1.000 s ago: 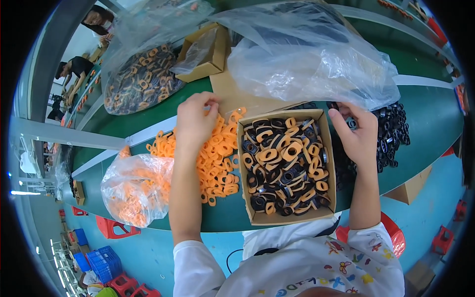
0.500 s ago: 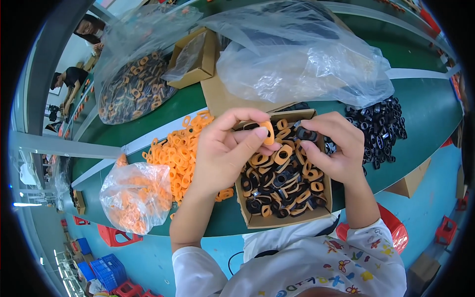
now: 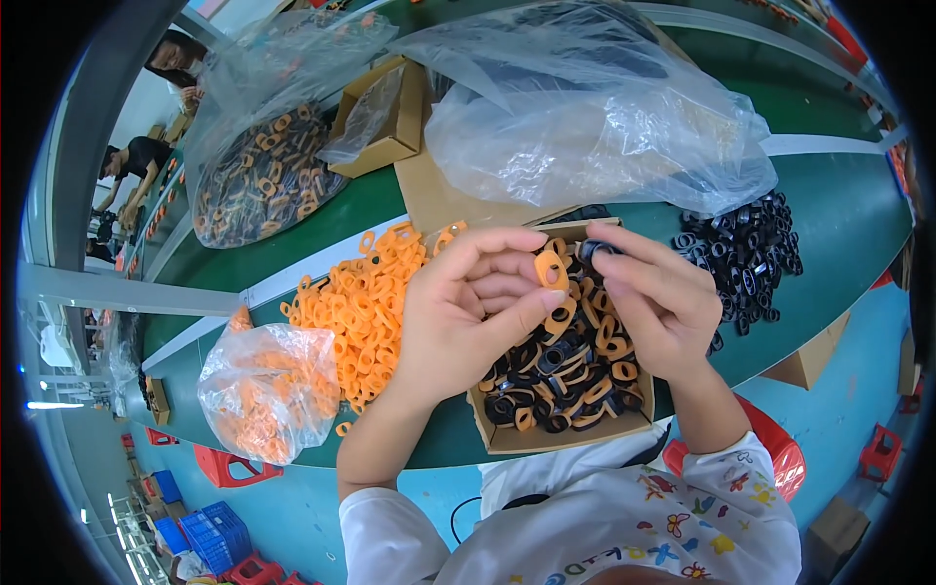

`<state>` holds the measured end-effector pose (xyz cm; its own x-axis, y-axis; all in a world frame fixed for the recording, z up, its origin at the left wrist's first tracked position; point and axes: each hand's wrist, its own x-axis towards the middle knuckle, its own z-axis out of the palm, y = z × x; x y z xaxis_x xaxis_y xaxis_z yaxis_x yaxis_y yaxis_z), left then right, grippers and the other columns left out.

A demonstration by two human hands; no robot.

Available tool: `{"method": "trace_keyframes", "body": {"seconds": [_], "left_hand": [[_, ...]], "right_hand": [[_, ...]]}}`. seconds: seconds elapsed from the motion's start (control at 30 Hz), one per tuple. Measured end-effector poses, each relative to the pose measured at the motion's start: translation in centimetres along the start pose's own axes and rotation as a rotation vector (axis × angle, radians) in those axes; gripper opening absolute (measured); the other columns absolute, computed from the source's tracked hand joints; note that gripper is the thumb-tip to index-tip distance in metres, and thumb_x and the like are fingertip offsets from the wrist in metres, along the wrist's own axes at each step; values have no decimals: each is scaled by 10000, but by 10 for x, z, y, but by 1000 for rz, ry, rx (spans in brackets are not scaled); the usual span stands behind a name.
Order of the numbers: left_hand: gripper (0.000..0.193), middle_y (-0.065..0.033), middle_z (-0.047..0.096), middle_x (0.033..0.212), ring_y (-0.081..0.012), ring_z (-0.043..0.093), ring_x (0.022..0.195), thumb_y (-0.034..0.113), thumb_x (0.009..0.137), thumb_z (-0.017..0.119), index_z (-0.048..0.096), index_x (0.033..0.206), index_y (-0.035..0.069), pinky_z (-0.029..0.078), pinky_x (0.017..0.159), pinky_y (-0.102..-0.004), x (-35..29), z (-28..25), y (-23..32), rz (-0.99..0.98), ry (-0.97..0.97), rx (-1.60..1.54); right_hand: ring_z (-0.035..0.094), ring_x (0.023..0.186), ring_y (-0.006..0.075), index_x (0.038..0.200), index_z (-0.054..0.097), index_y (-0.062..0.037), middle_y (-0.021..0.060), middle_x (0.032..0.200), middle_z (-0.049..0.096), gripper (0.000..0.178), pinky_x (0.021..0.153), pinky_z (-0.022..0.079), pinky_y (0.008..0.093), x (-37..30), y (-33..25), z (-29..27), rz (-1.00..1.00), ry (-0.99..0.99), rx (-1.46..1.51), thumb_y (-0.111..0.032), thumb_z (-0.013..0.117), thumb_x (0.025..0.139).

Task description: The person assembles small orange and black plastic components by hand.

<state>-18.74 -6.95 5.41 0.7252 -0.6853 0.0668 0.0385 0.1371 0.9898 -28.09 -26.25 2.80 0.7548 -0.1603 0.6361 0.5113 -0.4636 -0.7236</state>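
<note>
My left hand [image 3: 468, 312] pinches an orange oval plastic ring [image 3: 551, 271] between thumb and forefinger. Close beside it, a black oval plastic ring [image 3: 597, 251] sits in the fingertips of my right hand [image 3: 663, 297]. The two rings are apart. Under both hands stands an open cardboard box [image 3: 570, 441] holding many black and orange rings fitted together. To its left spreads a pile of loose orange rings [image 3: 356, 302]; to its right lies a heap of loose black rings [image 3: 746, 258].
A clear bag of orange pieces [image 3: 268, 390] rests at the table's left edge. Farther back are a bag of mixed parts [image 3: 263, 180], a small cardboard box [image 3: 390, 122] and a large clear plastic bag [image 3: 595, 127]. A red stool [image 3: 770, 448] stands nearby. Co-workers sit at the far left.
My left hand has shifted slightly right and down, turning the orange ring's opening into view. The right hand has tilted, bringing the black ring slightly upward.
</note>
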Motion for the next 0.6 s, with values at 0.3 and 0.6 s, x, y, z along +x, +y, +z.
{"method": "trace_keyframes", "body": {"seconds": [0.3,0.6], "left_hand": [[252,-103,638,1059,-155,661,948,-25,936,611,552,1180,-43,561,802,-275,0,5,12,-68,-48,-270],[194,-87,659,988,-156,669,911,64,977,592,576,1146,-28,557,764,-276,-3,-2,7,-110,-90,-238]], "right_hand": [[663,1075,370,1136,649,66,242,1106,687,372,994,490,483,2,4,5,-142,-57,179,105,635,766],[663,1078,358,1130,685,31,185,1123,696,355,961,501,444,7,0,6,-129,-81,7,51,696,776]]}}
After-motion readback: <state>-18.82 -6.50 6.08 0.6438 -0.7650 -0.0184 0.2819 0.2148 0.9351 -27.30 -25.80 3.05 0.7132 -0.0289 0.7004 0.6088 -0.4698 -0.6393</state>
